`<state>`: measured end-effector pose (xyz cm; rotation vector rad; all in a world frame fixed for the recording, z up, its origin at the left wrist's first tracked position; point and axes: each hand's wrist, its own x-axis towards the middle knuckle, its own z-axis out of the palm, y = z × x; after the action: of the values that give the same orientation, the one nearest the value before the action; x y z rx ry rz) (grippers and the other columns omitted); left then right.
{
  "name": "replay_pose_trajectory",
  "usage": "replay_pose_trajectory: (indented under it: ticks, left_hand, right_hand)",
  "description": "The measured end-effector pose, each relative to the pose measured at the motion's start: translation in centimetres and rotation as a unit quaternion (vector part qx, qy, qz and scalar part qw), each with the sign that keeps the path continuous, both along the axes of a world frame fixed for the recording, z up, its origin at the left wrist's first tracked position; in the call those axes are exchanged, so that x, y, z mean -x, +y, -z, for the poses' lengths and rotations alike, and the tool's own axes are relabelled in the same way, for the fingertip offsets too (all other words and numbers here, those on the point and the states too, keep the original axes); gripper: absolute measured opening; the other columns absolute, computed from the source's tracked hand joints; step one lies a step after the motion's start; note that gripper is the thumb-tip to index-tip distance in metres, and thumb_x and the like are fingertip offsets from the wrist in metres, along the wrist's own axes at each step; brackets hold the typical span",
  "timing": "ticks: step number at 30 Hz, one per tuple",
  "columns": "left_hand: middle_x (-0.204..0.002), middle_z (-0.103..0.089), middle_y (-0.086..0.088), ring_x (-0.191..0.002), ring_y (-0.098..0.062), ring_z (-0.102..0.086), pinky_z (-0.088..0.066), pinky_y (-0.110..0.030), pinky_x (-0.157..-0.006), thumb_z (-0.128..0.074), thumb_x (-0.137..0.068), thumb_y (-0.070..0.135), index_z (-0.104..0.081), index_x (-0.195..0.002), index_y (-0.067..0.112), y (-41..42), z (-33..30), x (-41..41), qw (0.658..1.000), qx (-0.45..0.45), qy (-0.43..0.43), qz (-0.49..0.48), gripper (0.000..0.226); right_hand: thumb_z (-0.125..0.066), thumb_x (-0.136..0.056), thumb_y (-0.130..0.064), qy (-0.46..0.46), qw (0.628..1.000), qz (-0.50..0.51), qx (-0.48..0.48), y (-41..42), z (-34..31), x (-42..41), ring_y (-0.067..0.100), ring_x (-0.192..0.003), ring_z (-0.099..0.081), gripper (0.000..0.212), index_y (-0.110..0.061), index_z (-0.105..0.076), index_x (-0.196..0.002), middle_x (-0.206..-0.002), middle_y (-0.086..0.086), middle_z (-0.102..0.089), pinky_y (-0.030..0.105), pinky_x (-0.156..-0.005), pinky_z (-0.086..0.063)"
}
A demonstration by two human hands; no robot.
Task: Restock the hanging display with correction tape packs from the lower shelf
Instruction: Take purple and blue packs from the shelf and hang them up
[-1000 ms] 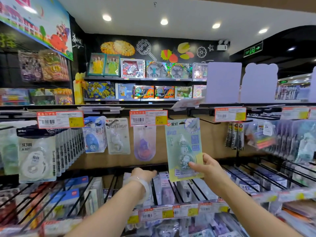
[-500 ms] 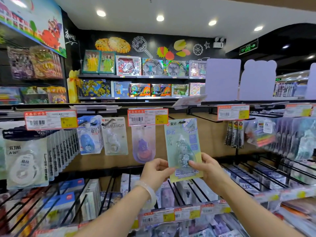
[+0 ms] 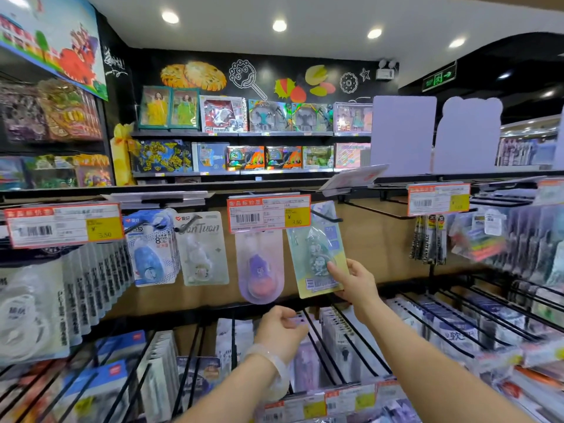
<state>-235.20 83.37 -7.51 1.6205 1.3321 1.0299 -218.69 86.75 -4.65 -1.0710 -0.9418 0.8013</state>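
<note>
Packs of white correction tape [image 3: 33, 303] hang in a thick row at far left, under a price tag [image 3: 62, 225] with a yellow corner. Next along the hanging display come a blue 8 mm pack [image 3: 149, 248], then a pale pack [image 3: 203, 248] printed "TanTuan", each on its own hook. A second price tag [image 3: 268, 212], marked 3.50, sits above a clear rounded pack [image 3: 261, 267] with a purple tape inside. Below that pack, the left hand [image 3: 282, 328], a pale bracelet [image 3: 271, 366] at its wrist, hangs over the lower shelf [image 3: 360, 349] with fingers loosely curled; whether they pinch anything there is not clear, since the view is blurred. Just right of the purple pack, the green pack [image 3: 316, 257] stands tilted, its top edge up beside the tag at a black hook [image 3: 325, 215]; it cannot be told whether the hook passes through it. The right hand [image 3: 355, 283] grips this pack at its lower right corner, thumb on the front over the blister, fingers behind. Under both arms, black wire dividers split the lower shelf into lanes filled with more packs, with small price labels along the front edge. Farther right, a third price tag [image 3: 438, 199] hangs above dark narrow packs [image 3: 428, 239], and beyond them other hanging stock is blurred.
</note>
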Motion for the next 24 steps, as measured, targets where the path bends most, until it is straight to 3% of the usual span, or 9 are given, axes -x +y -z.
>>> replay_pose_trajectory:
  ticks: [1, 5, 8, 12, 14, 15, 18, 21, 24]
  left_hand:
    - [-0.094, -0.054, 0.001, -0.082, -0.009, -0.053, -0.044, -0.015, -0.067, -0.065, -0.086, 0.019, -0.049, -0.103, 0.017, 0.2, 0.2, 0.4, 1.000, 0.004, 0.017, -0.003, 0.024]
    - [-0.104, -0.056, -0.002, -0.096, -0.016, -0.054, -0.046, -0.025, -0.089, -0.064, -0.086, 0.026, -0.047, -0.101, 0.021, 1.0, 0.6, 1.3, 0.996, 0.016, 0.082, -0.018, 0.024]
    - [-0.110, -0.057, 0.000, -0.102, -0.016, -0.055, -0.044, -0.023, -0.086, -0.062, -0.086, 0.027, -0.047, -0.107, 0.023, 1.5, 0.3, 1.2, 0.993, 0.025, 0.114, -0.018, 0.026]
    - [-0.116, -0.057, -0.002, -0.107, -0.018, -0.055, -0.043, -0.024, -0.092, -0.063, -0.085, 0.025, -0.050, -0.119, 0.017, 2.6, -0.1, 0.6, 0.991, 0.030, 0.130, -0.025, 0.037]
    - [-0.114, -0.057, -0.002, -0.108, -0.019, -0.055, -0.043, -0.025, -0.094, -0.063, -0.086, 0.026, -0.050, -0.122, 0.015, 2.8, -0.3, 0.4, 0.989, 0.030, 0.144, -0.028, 0.039]
    - [-0.116, -0.057, -0.003, -0.109, -0.020, -0.055, -0.043, -0.026, -0.095, -0.062, -0.086, 0.027, -0.050, -0.123, 0.015, 2.8, -0.5, 0.4, 0.988, 0.029, 0.151, -0.030, 0.041]
    - [-0.124, -0.056, -0.006, -0.113, -0.023, -0.054, -0.044, -0.028, -0.095, -0.062, -0.087, 0.028, -0.049, -0.125, 0.013, 2.1, -1.1, 0.2, 0.981, 0.018, 0.192, -0.039, 0.043]
    - [-0.127, -0.053, -0.007, -0.115, -0.024, -0.053, -0.043, -0.029, -0.092, -0.059, -0.090, 0.031, -0.046, -0.129, 0.010, 0.5, -1.6, 0.0, 0.961, 0.000, 0.275, -0.028, 0.046]
    - [-0.129, -0.050, -0.013, -0.116, -0.030, -0.052, -0.044, -0.034, -0.093, -0.055, -0.092, 0.034, -0.045, -0.130, 0.009, -2.1, -1.8, 0.0, 0.912, -0.036, 0.408, -0.019, 0.046]
  right_hand:
    - [-0.068, -0.085, -0.016, 0.001, 1.000, -0.003, 0.002, 0.4, 0.0, 0.2, 0.017, -0.077, -0.062, 0.023, -0.006, -0.059, -0.104, -0.084, 0.000, -0.064, 0.027, -0.065, -0.051]
    - [-0.066, -0.087, -0.016, 0.022, 0.999, -0.030, 0.014, 1.6, -0.3, 0.8, 0.015, -0.073, -0.064, 0.019, -0.008, -0.058, -0.103, -0.086, 0.002, -0.065, 0.024, -0.057, -0.055]
    - [-0.064, -0.089, -0.018, 0.000, 0.999, -0.023, 0.029, 2.7, -0.5, 1.3, 0.011, -0.072, -0.063, 0.023, -0.007, -0.057, -0.108, -0.087, 0.001, -0.065, 0.016, -0.049, -0.052]
    - [-0.063, -0.088, -0.034, -0.059, 0.993, 0.018, 0.102, 5.0, -0.5, 1.4, 0.019, -0.086, -0.061, 0.046, -0.005, -0.054, -0.123, -0.104, 0.007, -0.064, 0.038, -0.079, -0.057]
    - [-0.060, -0.088, -0.041, -0.105, 0.984, 0.033, 0.140, 5.1, -0.6, 1.4, 0.020, -0.089, -0.058, 0.068, -0.001, -0.038, -0.139, -0.108, 0.009, -0.059, 0.034, -0.078, -0.051]
    - [-0.058, -0.089, -0.041, -0.140, 0.977, 0.048, 0.157, 4.9, -0.6, 1.3, 0.023, -0.098, -0.057, 0.073, 0.002, -0.031, -0.142, -0.119, 0.013, -0.056, 0.034, -0.082, -0.048]
    - [-0.057, -0.091, -0.034, -0.305, 0.932, 0.079, 0.182, 3.2, -0.3, 0.9, 0.030, -0.124, -0.048, 0.063, 0.005, -0.037, -0.137, -0.138, 0.018, -0.046, 0.032, -0.098, -0.039]
    - [-0.059, -0.090, -0.033, -0.464, 0.861, 0.031, 0.206, 0.0, 0.0, 1.0, 0.028, -0.123, -0.049, 0.054, -0.003, -0.044, -0.132, -0.136, 0.013, -0.050, 0.031, -0.097, -0.041]
    - [-0.058, -0.091, -0.033, -0.567, 0.800, -0.027, 0.193, -3.9, 0.4, 1.1, 0.030, -0.120, -0.049, 0.050, -0.006, -0.046, -0.131, -0.133, 0.015, -0.050, 0.033, -0.095, -0.042]
